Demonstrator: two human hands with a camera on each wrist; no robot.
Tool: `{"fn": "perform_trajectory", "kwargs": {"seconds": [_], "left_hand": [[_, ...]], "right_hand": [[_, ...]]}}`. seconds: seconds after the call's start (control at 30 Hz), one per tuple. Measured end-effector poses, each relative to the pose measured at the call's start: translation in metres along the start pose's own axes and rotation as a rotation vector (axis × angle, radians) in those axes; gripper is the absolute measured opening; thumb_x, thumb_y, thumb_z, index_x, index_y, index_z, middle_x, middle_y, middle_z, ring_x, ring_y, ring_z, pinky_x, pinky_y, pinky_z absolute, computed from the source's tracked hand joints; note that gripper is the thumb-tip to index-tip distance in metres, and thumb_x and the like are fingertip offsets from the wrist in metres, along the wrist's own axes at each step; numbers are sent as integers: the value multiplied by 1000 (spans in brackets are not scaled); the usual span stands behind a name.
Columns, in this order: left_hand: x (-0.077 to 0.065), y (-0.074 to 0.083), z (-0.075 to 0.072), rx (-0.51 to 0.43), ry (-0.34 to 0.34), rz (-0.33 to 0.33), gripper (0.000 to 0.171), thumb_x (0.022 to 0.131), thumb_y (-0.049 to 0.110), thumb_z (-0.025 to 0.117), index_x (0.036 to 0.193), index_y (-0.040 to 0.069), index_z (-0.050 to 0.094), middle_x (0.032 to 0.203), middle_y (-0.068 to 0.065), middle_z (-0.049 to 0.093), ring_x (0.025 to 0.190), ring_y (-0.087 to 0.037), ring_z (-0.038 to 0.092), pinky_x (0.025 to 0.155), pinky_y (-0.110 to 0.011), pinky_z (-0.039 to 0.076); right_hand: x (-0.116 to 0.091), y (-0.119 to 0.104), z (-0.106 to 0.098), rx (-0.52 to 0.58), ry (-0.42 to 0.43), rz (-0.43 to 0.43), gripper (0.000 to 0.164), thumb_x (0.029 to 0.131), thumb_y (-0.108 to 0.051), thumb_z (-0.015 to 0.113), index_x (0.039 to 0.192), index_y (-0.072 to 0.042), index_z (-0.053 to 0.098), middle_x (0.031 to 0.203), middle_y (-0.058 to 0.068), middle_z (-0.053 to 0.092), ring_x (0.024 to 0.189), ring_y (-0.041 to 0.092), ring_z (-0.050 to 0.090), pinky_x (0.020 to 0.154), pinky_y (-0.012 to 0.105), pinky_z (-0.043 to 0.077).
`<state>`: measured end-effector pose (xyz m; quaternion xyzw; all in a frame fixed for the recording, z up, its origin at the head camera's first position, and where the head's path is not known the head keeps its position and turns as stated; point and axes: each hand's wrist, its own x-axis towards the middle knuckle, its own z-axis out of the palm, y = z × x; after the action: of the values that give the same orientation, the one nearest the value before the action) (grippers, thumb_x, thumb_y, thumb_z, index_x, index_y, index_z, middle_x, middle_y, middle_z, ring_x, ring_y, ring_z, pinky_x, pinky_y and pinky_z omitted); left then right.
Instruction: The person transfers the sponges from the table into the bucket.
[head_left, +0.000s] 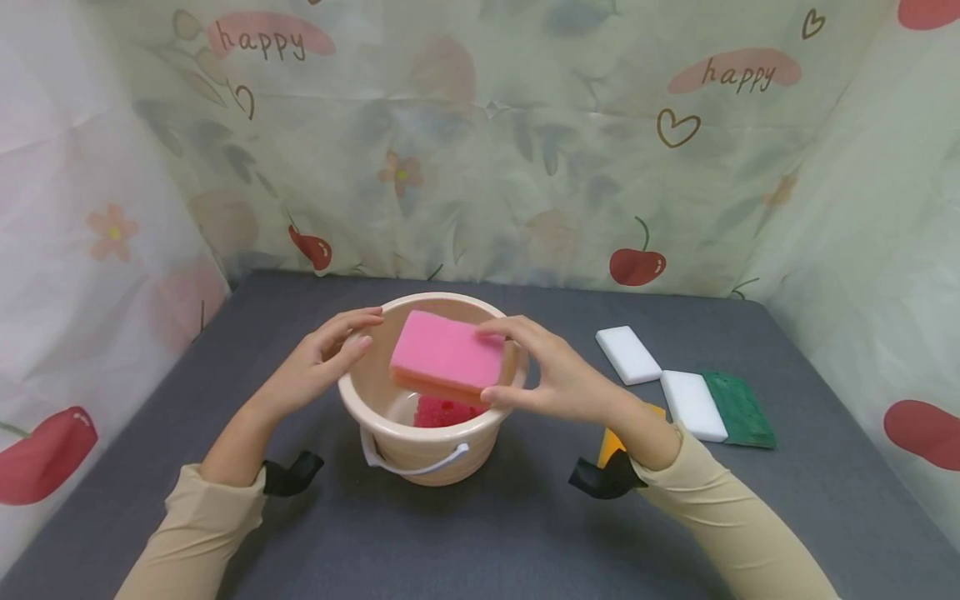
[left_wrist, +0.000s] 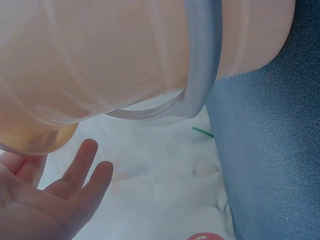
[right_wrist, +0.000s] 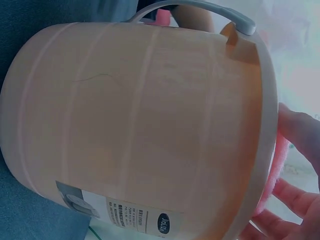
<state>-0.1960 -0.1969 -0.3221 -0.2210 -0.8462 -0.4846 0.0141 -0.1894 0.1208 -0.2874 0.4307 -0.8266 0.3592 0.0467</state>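
A pink sponge [head_left: 450, 348] with an orange-brown lower layer is held tilted over the mouth of a beige plastic bucket [head_left: 438, 468]. My right hand [head_left: 558, 375] pinches its right end between thumb and fingers. In the right wrist view, the sponge's pink edge [right_wrist: 274, 175] shows past the bucket's rim. My left hand [head_left: 318, 360] is at the bucket's left rim, its fingers loosely bent and holding nothing. The left wrist view has that hand's fingers [left_wrist: 75, 172] spread beside the rim; whether they touch it I cannot tell. Inside the bucket lies a red porous piece [head_left: 446, 412], partly hidden by the sponge.
To the right on the dark table [head_left: 480, 550] lie two white sponge blocks [head_left: 628, 354] and a green scouring pad [head_left: 738, 410]. A yellow-orange piece [head_left: 611, 446] is partly hidden by my right wrist. The bucket's grey handle [head_left: 420, 468] hangs down in front. Printed curtains surround the table.
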Motion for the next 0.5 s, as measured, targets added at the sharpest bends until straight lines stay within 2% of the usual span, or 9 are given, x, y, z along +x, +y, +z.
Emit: {"fn": "perform_trajectory", "kwargs": {"seconds": [0.17, 0.37, 0.43, 0.5], "left_hand": [[0, 0, 0, -7, 2, 6, 38, 97, 18, 48, 134, 7, 47, 147, -10, 38, 135, -27, 37, 103, -49, 37], [0, 0, 0, -21, -1, 5, 38, 97, 17, 48, 134, 5, 46, 147, -10, 37, 135, -28, 36, 105, -51, 36], [0, 0, 0, -16, -1, 3, 39, 98, 18, 48, 134, 6, 46, 147, -10, 37, 135, -28, 36, 104, -48, 37], [0, 0, 0, -12, -1, 2, 38, 98, 18, 47, 134, 6, 47, 147, -10, 37, 135, -27, 37, 103, -36, 40]], "right_hand": [[1, 1, 1, -3, -16, 1, 60, 77, -23, 76, 130, -14, 49, 127, 1, 55, 112, 12, 50, 92, 32, 46], [1, 1, 3, 3, -34, 1, 59, 78, -22, 75, 130, -13, 49, 129, 2, 55, 112, 12, 51, 91, 31, 46], [2, 1, 3, 5, -44, 7, 59, 78, -23, 75, 130, -13, 49, 129, 1, 55, 110, 12, 51, 90, 31, 46], [2, 1, 3, 7, -58, 18, 60, 78, -24, 75, 131, -14, 48, 131, 0, 54, 111, 11, 51, 91, 32, 46]]}}
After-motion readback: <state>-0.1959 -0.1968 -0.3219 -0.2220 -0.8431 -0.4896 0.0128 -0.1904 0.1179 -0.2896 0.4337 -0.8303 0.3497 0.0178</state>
